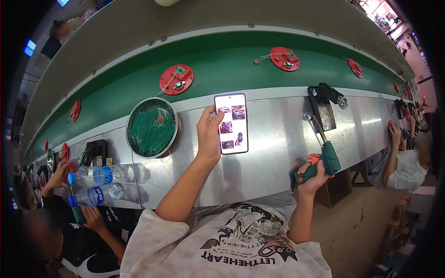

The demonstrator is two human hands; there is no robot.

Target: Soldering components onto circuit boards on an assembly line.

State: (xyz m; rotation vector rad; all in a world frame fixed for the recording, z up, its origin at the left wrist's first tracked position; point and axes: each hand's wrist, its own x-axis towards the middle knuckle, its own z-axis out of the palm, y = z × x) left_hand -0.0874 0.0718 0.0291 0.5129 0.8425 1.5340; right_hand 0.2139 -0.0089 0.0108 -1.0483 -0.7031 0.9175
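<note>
My left hand is closed around a lit smartphone, held upright above the metal bench, its thumb over the left side of the screen. Small pictures show on the white display. Over the bench's front edge, my right hand grips a dark green power screwdriver with an orange trigger. Its slim metal shaft points away from me, toward a small dark open-topped box that holds small pale pieces. To the left of the phone stands a round metal bowl full of green wires.
Red discs with small circuit boards, such as this disc, lie along the green belt behind the bench. Two plastic bottles lie at the left. People work on both sides: a co-worker's hand at left, another's at right.
</note>
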